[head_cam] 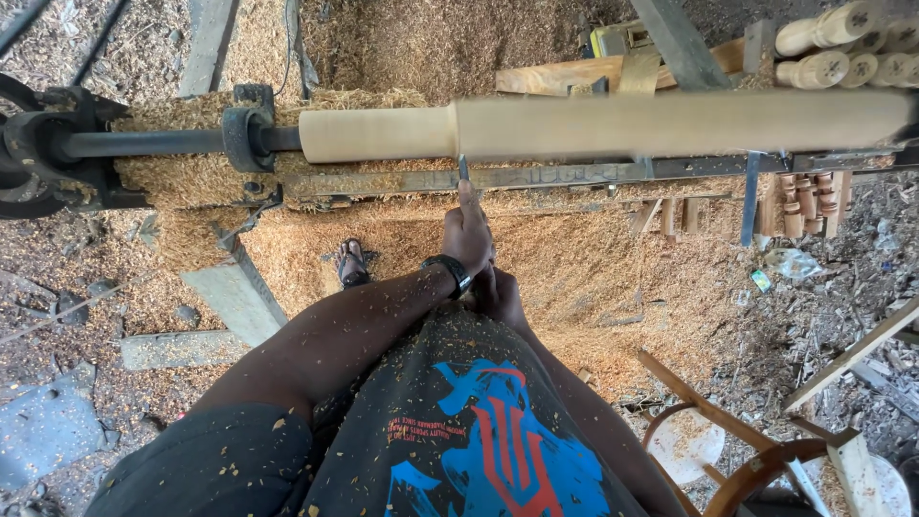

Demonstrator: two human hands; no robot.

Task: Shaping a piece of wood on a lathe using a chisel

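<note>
A long pale wooden blank point(613, 124) lies across a lathe point(86, 148) and looks blurred from spinning. It is thinner left of a step near the middle. My left hand point(466, 235), with a black wristwatch, grips the front of a chisel point(463, 170) whose tip meets the wood at that step. My right hand point(498, 292) sits just behind it, against my body, shut on the chisel's handle, which is mostly hidden. The tool rest bar point(498, 177) runs under the blank.
Thick sawdust covers the ground and lathe bed. Turned wooden spindles point(847, 43) are stacked at the top right, more point(799, 201) stand below the bed. A wooden stool frame point(756, 450) is at lower right. My sandalled foot point(352, 260) rests on sawdust.
</note>
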